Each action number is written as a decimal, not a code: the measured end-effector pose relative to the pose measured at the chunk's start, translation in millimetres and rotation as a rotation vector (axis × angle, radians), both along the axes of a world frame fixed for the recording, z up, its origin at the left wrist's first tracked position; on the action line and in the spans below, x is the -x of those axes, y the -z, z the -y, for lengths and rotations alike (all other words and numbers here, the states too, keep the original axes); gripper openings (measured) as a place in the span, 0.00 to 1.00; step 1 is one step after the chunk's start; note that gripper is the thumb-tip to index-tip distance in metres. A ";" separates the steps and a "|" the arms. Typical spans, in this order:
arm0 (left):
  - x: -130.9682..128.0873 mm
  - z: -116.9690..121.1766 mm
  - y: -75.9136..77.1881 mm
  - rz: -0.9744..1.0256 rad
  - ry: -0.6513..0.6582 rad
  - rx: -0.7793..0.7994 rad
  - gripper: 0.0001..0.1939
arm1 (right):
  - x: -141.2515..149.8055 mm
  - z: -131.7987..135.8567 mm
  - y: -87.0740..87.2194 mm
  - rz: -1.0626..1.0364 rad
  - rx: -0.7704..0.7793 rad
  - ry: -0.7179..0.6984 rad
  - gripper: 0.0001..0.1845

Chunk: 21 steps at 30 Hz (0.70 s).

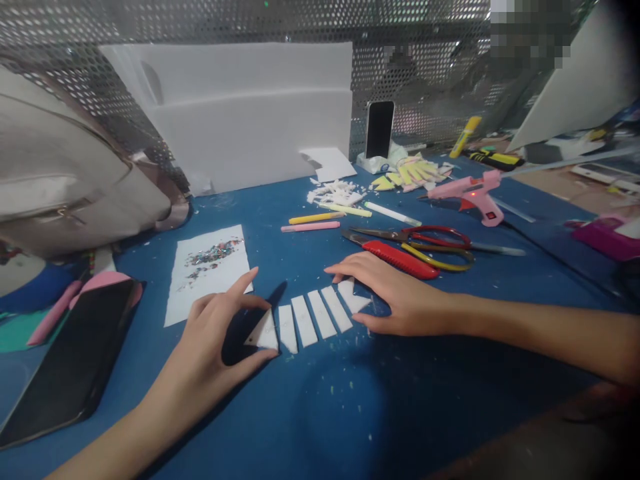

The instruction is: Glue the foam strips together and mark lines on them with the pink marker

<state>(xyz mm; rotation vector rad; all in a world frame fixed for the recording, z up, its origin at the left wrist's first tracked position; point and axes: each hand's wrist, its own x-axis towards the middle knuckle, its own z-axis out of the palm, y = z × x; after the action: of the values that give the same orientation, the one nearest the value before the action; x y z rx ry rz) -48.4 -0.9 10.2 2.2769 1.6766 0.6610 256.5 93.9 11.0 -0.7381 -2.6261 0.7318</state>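
A row of white foam-like pieces lies on the blue tabletop, shaped together like a fish skeleton. My left hand (213, 333) has thumb and fingers on the edges of a white triangular head piece (266, 332) with a small dark dot. Several narrow white strips (305, 321) lie side by side with small gaps in the middle. At the other end, my right hand (387, 293) spans a white notched tail piece (353, 297), fingertips at its upper edge and thumb by its lower corner. Both pieces rest flat on the table.
Left of the row is white paper (175, 293) with glitter-like bits; a black phone (75, 353) lies nearer. Scissors (440, 237), a red-handled cutter (400, 259), pens (310, 227), white scraps (337, 193) and a pink glue gun (473, 193) sit behind my right hand.
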 end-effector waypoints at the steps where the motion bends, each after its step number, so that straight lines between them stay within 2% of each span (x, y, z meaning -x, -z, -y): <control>1: 0.0 0.0 0.0 0.006 0.002 0.006 0.41 | -0.4 0.0 0.0 -0.003 0.004 0.002 0.37; 13: 2.3 0.5 -0.4 -0.001 -0.007 0.046 0.40 | 1.5 -2.3 -1.5 -0.014 -0.002 -0.015 0.36; 21: 0.1 0.8 1.5 0.063 -0.044 0.084 0.38 | 2.7 -3.5 -3.5 -0.016 0.051 -0.001 0.35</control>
<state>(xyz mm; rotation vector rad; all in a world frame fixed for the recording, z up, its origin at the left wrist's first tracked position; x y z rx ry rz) -48.5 -1.6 8.7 2.1452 1.6967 0.6513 253.8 97.3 14.5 -0.7420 -2.6020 0.8051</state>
